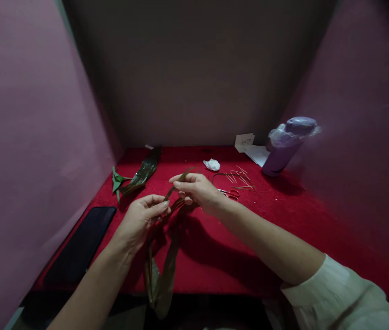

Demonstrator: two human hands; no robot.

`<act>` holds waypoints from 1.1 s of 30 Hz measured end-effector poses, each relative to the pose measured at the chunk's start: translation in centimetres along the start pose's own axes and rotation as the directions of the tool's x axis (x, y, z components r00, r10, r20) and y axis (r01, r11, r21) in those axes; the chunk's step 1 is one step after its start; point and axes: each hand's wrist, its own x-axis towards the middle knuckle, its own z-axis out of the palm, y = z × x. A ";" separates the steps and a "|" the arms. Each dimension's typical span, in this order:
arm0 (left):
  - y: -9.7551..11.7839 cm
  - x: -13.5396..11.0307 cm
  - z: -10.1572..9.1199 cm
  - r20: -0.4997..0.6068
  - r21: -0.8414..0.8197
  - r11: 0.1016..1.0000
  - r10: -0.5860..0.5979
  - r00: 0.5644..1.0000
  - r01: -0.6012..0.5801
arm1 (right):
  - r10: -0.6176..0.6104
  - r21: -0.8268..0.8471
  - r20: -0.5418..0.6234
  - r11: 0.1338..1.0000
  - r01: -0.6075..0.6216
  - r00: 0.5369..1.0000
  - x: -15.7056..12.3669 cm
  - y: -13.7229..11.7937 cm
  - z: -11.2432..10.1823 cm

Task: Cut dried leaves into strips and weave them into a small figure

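Observation:
A long brown-green leaf is held up over the red cloth, one loop of it hanging down past the front edge. My left hand pinches a narrow part of the leaf between thumb and fingers. A little higher and to the right, my right hand also pinches the leaf strip, whose thin end curls above the fingers. Folds of leaf beneath the hands are partly hidden. Just behind my right hand lie red-handled scissors, their blades partly covered by that hand.
Several thin wooden picks lie near white crumpled tissue. A purple bottle in clear plastic stands right, by white paper cards. At left are a dark wet leaf, a green folded leaf and a black flat case. Pink walls flank the table.

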 end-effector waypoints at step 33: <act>0.7 0.8 1.0 0.023 0.122 0.992 -0.018 1.000 0.015 | -0.144 -0.962 -0.120 -0.228 -0.151 0.982 -4.5 -0.4 -13.2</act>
